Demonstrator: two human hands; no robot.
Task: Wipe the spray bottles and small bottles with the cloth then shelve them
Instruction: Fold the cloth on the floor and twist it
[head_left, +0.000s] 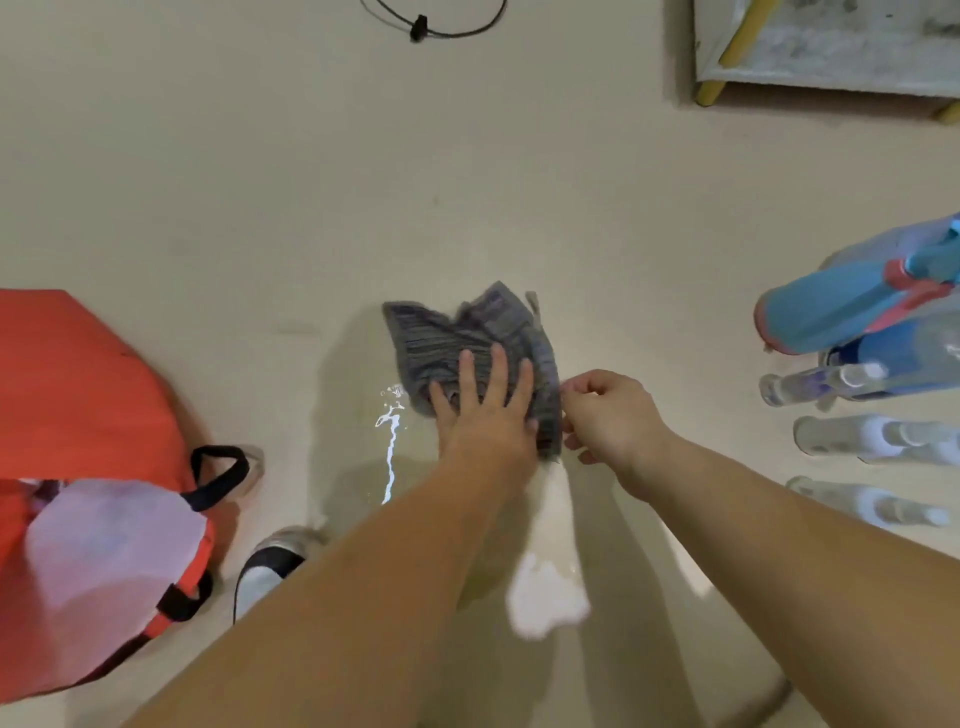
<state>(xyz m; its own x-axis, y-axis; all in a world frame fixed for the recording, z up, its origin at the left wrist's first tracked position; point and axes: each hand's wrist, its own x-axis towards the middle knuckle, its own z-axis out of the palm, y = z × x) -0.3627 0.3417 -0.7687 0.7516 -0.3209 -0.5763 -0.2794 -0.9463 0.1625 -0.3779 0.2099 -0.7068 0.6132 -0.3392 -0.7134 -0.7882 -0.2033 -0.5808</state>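
Note:
A grey striped cloth (467, 332) lies crumpled on the pale floor in the middle of the view. My left hand (485, 410) presses flat on its near part with fingers spread. My right hand (608, 415) pinches the cloth's right edge between thumb and fingers. At the right edge stand blue spray bottles (841, 312) with red trim. Below them are several small clear bottles (872, 436) with white caps.
A wet streak (389, 447) glints on the floor left of the cloth. An orange bag (78, 415) with black straps sits at the left. A shoe (270, 566) is near it. A low shelf with yellow legs (831, 67) stands at the top right, a black cable (431, 26) at the top.

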